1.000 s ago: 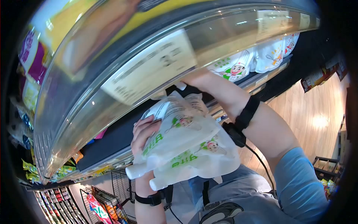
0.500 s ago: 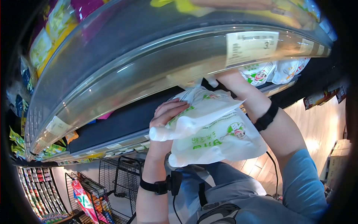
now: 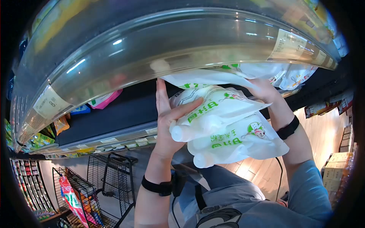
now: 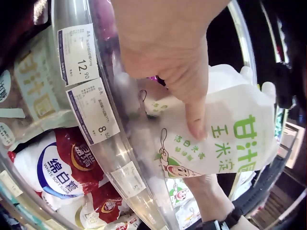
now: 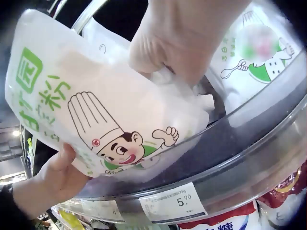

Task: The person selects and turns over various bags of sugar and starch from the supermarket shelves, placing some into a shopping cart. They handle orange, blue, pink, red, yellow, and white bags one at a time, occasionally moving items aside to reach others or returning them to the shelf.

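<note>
White pouches of corn starch with screw-cap spouts, green lettering and a cartoon chef are at both hands. My left hand holds two of them, the upper pouch overlapping the lower pouch, its thumb laid across the upper one. Other left fingers point up toward the shelf edge, near the spout end of a third pouch. My right hand grips that third pouch at its far end, just below the clear shelf front. In the right wrist view the right hand bends its fingers behind the chef-printed pouch, their tips hidden.
A curved clear shelf front with price labels hangs over both hands. More pouches stand at the right on the dark shelf. A black wire cart stands at lower left. Sugar bags lie on another shelf.
My right hand has come out from under the shelf front with another pouch, which now reaches to the left hand. Left fingers have lifted off the held pouches and point upward; the view has shifted.
</note>
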### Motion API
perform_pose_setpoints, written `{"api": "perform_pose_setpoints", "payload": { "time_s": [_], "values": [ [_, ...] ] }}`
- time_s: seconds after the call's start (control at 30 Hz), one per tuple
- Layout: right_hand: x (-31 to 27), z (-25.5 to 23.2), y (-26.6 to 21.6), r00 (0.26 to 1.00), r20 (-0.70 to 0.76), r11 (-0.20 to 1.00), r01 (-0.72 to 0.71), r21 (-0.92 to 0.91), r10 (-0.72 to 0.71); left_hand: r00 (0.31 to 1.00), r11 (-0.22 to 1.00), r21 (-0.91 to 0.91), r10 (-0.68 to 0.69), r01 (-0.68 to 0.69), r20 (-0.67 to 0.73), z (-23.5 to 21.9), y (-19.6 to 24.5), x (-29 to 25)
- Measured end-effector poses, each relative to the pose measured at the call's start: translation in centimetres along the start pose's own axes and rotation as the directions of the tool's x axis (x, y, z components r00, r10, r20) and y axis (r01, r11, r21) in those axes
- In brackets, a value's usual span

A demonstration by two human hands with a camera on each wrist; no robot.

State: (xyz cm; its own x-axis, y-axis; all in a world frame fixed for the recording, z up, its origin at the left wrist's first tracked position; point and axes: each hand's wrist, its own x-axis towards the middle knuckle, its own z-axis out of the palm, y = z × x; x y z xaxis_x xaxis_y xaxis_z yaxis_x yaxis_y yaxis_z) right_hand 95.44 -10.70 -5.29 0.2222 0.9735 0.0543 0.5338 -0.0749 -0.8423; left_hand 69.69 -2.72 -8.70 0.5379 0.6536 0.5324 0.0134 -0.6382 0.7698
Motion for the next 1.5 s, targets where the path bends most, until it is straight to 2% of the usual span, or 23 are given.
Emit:
{"api": "perform_pose_setpoints", "payload": {
  "time_s": [0.03, 0.07, 0.1, 0.17, 0.2, 0.23, 0.3, 0.37, 0.63, 0.7, 0.77, 0.83, 0.93, 1.07, 1.13, 1.17, 1.23, 1.3, 1.33, 1.37, 1.4, 1.47, 1.5],
  "values": [
    [0.5, 0.1, -0.3, 0.99, 0.122, 0.997, 0.075, 0.015, -0.076, 0.998, 0.999, 0.039, 0.033, -0.035, 0.056, -0.2, -0.2, 0.0],
    [0.5, 0.6, -0.8, 0.97, 0.242, 0.925, -0.06, 0.375, -0.035, 0.991, 0.995, 0.075, 0.064, -0.073, 0.113, -0.4, -0.5, -0.1],
    [0.8, 1.2, -1.5, 0.968, 0.248, 0.927, -0.063, 0.371, -0.033, 0.992, 0.995, 0.073, 0.061, -0.069, 0.108, -0.5, -0.8, -0.5],
    [1.3, 2.1, -2.6, 0.936, 0.232, 0.962, 0.243, 0.121, -0.266, 0.996, 0.989, -0.144, 0.034, -0.021, 0.083, -0.3, -1.7, -1.5],
    [1.4, 2.3, -2.9, 0.936, 0.235, 0.963, 0.241, 0.117, -0.263, 0.993, 0.984, -0.14, 0.115, -0.11, 0.029, 0.0, -2.2, -1.6],
    [1.6, 2.4, -3.0, 0.925, 0.245, 0.956, 0.275, 0.102, -0.292, 0.993, 0.984, -0.143, 0.113, -0.108, 0.028, 0.1, -2.3, -1.9],
    [1.8, 2.5, -2.9, 0.912, 0.26, 0.949, 0.303, 0.09, -0.316, 0.977, 0.919, -0.331, -0.201, 0.215, 0.076, 0.3, -2.5, -2.6],
    [1.8, 2.7, -2.7, 0.901, 0.237, 0.932, 0.358, 0.063, -0.362, 0.981, 0.934, -0.301, -0.18, 0.191, 0.067, 0.2, -2.4, -2.6],
    [0.7, 3.2, -3.9, 0.925, 0.175, 0.941, 0.339, 0.022, -0.337, 0.99, 0.953, -0.27, -0.137, 0.14, 0.03, 0.6, -2.5, -3.0],
    [0.2, 3.1, -4.4, 0.905, 0.146, 0.915, 0.404, 0.002, -0.4, 0.926, 0.769, -0.552, -0.378, 0.323, 0.016, 0.9, -3.2, -4.6],
    [-0.4, 2.8, -5.7, 0.893, 0.121, 0.898, 0.439, -0.024, -0.433, 0.922, 0.77, -0.546, -0.386, 0.33, 0.013, 0.4, -1.7, -4.1],
    [-1.2, 2.3, -7.1, 0.805, 0.171, 0.811, 0.583, -0.048, -0.568, 0.903, 0.748, -0.552, -0.428, 0.368, 0.023, -0.5, 0.2, -5.1],
    [-3.4, 2.3, -9.8, 0.725, 0.18, 0.713, 0.688, -0.136, -0.665, 0.87, 0.713, -0.561, -0.491, 0.422, 0.03, -0.2, 3.0, -4.1],
    [-6.6, 4.5, -10.6, 0.687, 0.221, 0.705, 0.709, 0.005, -0.692, 0.804, 0.664, -0.58, -0.594, 0.472, -0.025, -2.9, 6.9, -8.6],
    [-7.9, 6.1, -12.0, 0.716, 0.274, 0.758, 0.646, 0.089, -0.642, 0.741, 0.633, -0.596, -0.665, 0.493, -0.094, -4.7, 9.1, -12.1],
    [-8.2, 7.2, -12.4, 0.679, 0.295, 0.732, 0.668, 0.133, -0.672, 0.698, 0.617, -0.607, -0.703, 0.501, -0.138, -5.7, 10.3, -14.1],
    [-8.4, 10.5, -12.4, 0.712, 0.348, 0.791, 0.526, 0.313, -0.611, 0.59, 0.587, -0.635, -0.769, 0.502, -0.245, -7.4, 12.7, -17.2],
    [-9.2, 16.4, -9.2, 0.794, 0.492, 0.877, 0.105, 0.468, -0.357, 0.483, 0.596, -0.641, -0.793, 0.484, -0.372, -9.2, 15.5, -18.4],
    [-9.0, 16.2, -11.1, 0.763, 0.564, 0.904, 0.063, 0.423, -0.317, 0.512, 0.636, -0.555, -0.768, 0.536, -0.384, -10.4, 17.5, -17.4],
    [-9.1, 19.1, -9.1, 0.739, 0.653, 0.886, -0.182, 0.428, -0.164, 0.539, 0.664, -0.463, -0.748, 0.588, -0.387, -11.4, 18.8, -17.1],
    [-8.7, 20.8, -12.8, 0.672, 0.638, 0.902, 0.11, 0.417, -0.377, 0.352, 0.5, -0.709, -0.863, 0.498, -0.361, -13.0, 19.4, -19.4],
    [-9.7, 21.8, -17.3, 0.695, 0.677, 0.887, -0.123, 0.445, -0.243, 0.285, 0.422, -0.801, -0.902, 0.425, -0.324, -15.0, 19.9, -21.5],
    [-9.7, 22.4, -18.7, 0.629, 0.751, 0.941, -0.09, 0.326, -0.201, 0.256, 0.374, -0.838, -0.922, 0.397, -0.29, -16.2, 20.1, -22.5]
  ]
}}
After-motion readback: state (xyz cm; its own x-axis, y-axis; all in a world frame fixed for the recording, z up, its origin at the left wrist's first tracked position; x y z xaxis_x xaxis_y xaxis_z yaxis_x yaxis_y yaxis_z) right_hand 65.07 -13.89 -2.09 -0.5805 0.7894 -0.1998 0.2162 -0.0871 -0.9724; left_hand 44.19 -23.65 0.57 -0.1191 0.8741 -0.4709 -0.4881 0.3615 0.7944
